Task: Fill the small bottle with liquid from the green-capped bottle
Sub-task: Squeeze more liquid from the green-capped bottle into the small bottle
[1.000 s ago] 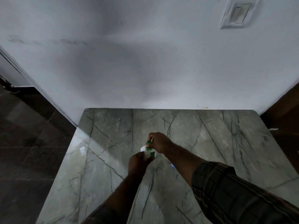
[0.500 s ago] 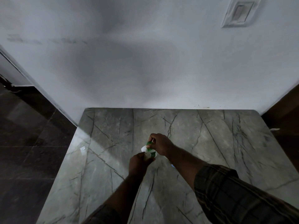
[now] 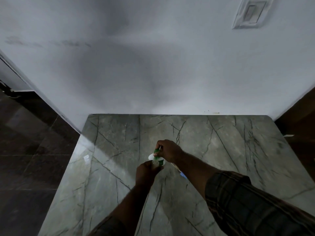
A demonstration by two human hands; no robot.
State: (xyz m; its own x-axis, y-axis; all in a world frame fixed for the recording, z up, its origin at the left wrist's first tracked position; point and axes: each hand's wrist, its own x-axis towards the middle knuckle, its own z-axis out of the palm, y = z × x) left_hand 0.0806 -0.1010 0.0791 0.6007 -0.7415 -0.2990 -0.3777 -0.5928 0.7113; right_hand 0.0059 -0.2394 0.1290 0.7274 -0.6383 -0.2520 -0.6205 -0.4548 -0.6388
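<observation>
Over the middle of the grey-green marble table (image 3: pixel 221 150), my right hand (image 3: pixel 167 150) grips a white bottle with green markings (image 3: pixel 157 157), tipped downward to the left. Just below it my left hand (image 3: pixel 146 172) is closed around a small clear bottle (image 3: pixel 155 165), of which only the top shows. The mouth of the white bottle meets the top of the small one. Fingers hide most of both bottles. No liquid can be made out.
A small blue object (image 3: pixel 183 175) lies on the table under my right forearm. A pale scrap (image 3: pixel 86 157) sits near the table's left edge. A white wall (image 3: pixel 153 65) with a switch plate (image 3: pixel 252 12) rises behind. Dark floor (image 3: pixel 25 167) lies to the left.
Both hands with the bottles have stayed nearly in place; my right hand has shifted slightly toward me and to the right.
</observation>
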